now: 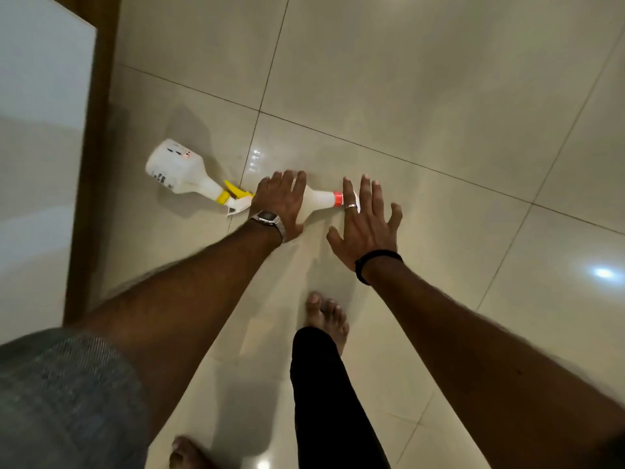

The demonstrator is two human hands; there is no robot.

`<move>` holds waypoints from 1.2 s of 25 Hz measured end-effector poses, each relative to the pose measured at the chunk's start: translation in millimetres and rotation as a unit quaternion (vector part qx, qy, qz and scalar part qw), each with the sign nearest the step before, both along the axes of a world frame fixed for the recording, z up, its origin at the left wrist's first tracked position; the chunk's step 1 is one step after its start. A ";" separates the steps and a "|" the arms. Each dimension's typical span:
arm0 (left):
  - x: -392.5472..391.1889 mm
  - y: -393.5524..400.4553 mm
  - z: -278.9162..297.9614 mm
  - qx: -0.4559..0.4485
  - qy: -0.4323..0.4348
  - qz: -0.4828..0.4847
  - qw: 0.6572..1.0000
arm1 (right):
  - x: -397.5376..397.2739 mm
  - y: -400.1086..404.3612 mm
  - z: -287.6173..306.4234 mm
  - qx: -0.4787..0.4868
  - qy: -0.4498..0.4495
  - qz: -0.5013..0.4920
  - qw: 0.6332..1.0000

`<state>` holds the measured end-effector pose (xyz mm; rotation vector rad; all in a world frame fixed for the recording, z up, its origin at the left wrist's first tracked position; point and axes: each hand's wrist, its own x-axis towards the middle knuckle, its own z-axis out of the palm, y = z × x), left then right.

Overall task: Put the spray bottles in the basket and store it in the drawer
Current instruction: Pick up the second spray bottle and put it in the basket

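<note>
Two white plastic spray bottles lie on their sides on the glossy beige tiled floor (406, 96). Left of the orange-collared bottle (321, 199) lies the yellow-trigger bottle (179, 172), near a brown wooden frame (98, 147). The left hand (280, 201) covers the orange-collared bottle's body, fingers spread; the right hand (365, 225) hovers wide open over its nozzle end.

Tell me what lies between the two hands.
In the head view, the red-collared bottle lies on the floor between the left hand and right hand.
</note>
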<state>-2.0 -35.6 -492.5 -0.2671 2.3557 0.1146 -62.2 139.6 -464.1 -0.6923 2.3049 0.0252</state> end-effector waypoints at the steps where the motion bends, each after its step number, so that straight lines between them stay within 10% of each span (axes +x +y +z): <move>1: 0.6 1.8 -5.2 0.002 -0.003 -0.001 1.000 | 1.6 1.5 -5.6 0.004 -0.006 -0.007 1.000; 9: 24.7 13.4 62.8 0.050 0.058 0.069 0.995 | 0.1 3.9 52.2 -0.014 -0.032 -0.079 0.996; 15: 49.2 -8.2 190.5 0.039 0.118 0.212 0.969 | -33.4 -42.1 171.9 -0.213 -0.059 -0.135 0.966; 30: 291.8 -111.3 401.0 -0.068 0.265 0.516 0.812 | 169.1 -245.2 408.5 -0.389 -0.163 0.119 0.899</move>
